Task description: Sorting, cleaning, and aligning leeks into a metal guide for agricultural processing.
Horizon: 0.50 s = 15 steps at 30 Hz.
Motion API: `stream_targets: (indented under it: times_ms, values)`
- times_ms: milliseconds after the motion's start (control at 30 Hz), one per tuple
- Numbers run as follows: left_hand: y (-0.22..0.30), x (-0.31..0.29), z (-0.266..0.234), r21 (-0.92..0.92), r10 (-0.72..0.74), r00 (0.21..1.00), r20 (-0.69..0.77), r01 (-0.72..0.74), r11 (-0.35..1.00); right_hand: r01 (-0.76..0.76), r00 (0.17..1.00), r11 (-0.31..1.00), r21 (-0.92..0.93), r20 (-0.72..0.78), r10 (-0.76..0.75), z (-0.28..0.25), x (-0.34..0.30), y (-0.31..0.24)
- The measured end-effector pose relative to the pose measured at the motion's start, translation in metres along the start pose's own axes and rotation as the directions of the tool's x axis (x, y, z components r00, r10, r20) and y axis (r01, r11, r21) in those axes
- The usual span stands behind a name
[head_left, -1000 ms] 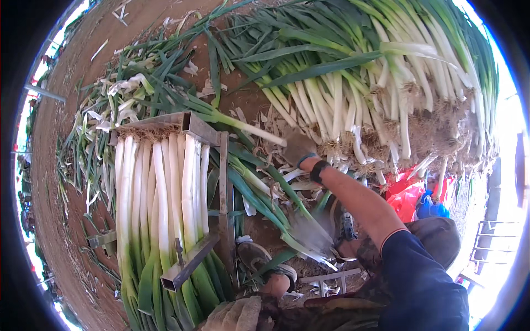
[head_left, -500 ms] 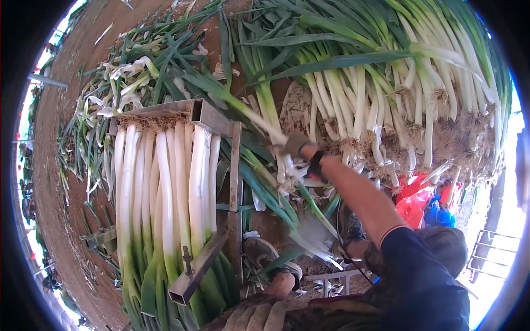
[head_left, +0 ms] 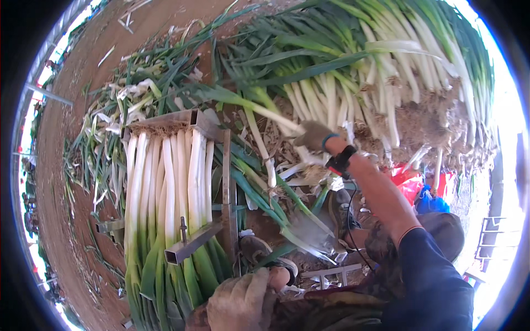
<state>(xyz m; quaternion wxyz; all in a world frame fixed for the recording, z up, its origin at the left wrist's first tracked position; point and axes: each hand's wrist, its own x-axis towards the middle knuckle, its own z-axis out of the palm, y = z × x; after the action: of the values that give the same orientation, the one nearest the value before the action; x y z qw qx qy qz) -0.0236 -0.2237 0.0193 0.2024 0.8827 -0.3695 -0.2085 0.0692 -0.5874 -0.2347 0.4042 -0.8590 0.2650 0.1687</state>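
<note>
Gloved hands among piles of leeks on bare soil.

The right hand (head_left: 313,135), gloved, grips one leek (head_left: 251,105) by its white stalk at the edge of the uncleaned heap (head_left: 386,71). The left hand (head_left: 243,300), gloved and loosely curled, holds nothing and rests low by the knee. Between them, trimmed leeks (head_left: 165,176) lie in a metal frame (head_left: 226,182). Loose leaves (head_left: 138,88) litter the ground behind; red and blue bags (head_left: 419,190) sit right of the forearm.

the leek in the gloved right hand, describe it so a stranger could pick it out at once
Start at the big heap of unwashed leeks with soil-caked roots along the top right. Just left of its root ends, the grey-gloved right hand grips one long green-and-white leek. Unlike its neighbours, it lies alone, slanting up-left from the glove across the litter.
</note>
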Motion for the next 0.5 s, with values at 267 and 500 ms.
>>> stream_targets:
  times_ms: [267,500]
  values:
    - [0.06,-0.019,0.006,-0.326,0.014,1.0,0.009,-0.01,0.945,-0.036,0.988,0.942,0.332,0.154,-0.016,0.034,-0.096,-0.019]
    - [0.079,0.052,0.122,-0.952,-0.489,0.869,0.077,0.21,0.224,0.139,0.99,0.964,0.225,-0.023,-0.137,-0.023,-0.22,-0.033]
